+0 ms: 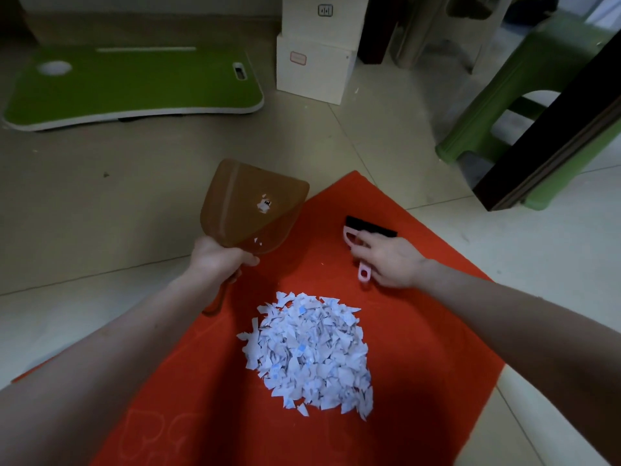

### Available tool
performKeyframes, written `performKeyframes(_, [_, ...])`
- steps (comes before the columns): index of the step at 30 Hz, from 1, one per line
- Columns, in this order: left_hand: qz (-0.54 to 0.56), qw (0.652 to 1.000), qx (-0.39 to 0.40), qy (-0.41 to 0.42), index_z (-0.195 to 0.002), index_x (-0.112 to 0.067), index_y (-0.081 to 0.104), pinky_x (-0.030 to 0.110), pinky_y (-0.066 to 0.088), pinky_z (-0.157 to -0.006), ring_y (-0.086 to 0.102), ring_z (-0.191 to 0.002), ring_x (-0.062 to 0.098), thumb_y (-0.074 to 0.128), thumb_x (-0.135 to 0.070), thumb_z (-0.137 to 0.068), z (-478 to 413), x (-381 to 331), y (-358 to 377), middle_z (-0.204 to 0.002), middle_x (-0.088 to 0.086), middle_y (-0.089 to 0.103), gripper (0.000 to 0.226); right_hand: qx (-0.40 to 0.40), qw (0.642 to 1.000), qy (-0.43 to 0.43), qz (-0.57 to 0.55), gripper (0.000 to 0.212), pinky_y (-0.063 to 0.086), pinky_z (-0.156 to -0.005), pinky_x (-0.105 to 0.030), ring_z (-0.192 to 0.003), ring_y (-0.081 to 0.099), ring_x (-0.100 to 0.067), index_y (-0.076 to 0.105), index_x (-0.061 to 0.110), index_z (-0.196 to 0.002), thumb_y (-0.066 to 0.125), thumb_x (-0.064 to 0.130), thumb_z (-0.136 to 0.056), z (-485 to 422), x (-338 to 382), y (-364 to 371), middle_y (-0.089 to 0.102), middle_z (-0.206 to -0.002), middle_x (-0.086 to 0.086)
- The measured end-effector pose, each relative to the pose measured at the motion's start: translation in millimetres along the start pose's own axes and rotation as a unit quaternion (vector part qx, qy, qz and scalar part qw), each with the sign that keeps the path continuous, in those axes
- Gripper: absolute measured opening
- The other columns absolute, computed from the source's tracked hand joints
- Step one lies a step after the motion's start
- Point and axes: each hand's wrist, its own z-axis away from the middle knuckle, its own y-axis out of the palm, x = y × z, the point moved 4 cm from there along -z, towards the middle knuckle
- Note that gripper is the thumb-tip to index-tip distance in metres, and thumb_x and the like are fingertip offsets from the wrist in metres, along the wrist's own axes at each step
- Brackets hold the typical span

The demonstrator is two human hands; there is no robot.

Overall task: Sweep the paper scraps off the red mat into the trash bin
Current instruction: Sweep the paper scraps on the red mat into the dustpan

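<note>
A heap of white and pale-blue paper scraps (309,351) lies in the middle of the red mat (420,348) on the tiled floor. My left hand (218,260) grips the handle of a translucent brown dustpan (248,210), held over the mat's far left edge; a few scraps cling inside it. A small pink hand brush (364,272) with black bristles lies on the mat beyond the heap. My right hand (389,260) rests on its handle, fingers extended over it. No trash bin is in view.
A green lap desk (134,85) lies on the floor at the far left. Two stacked white boxes (316,68) stand behind the mat. A green plastic stool (524,95) and a dark wooden furniture leg (551,142) are at the right.
</note>
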Motion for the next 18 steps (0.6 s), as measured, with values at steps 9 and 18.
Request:
performKeyframes(9, [0.028,0.999,-0.010,-0.025,-0.071,-0.006,0.052,0.017,0.033,-0.031,0.040,-0.027,0.010,0.076,0.008,-0.069,2,5,-9,-0.056,0.010,0.048,0.027,-0.133,0.946,0.082,-0.284,0.030,0.051,-0.085,-0.029,-0.098,0.068,-0.019,0.065,0.012,-0.118,0.065,0.020,-0.089,-7,28,-41,0.071,-0.111,-0.003])
performKeyframes(18, [-0.004,0.999,-0.005,-0.037,-0.064,-0.006,0.051,0.017,0.032,-0.031,0.038,-0.024,0.009,0.077,0.006,-0.068,16,11,-8,-0.041,0.006,0.047,0.029,-0.073,0.908,0.067,-0.408,0.014,0.052,-0.082,-0.025,-0.088,0.067,-0.003,0.074,0.017,-0.097,0.068,0.012,-0.086,33,32,-87,0.073,-0.095,0.008])
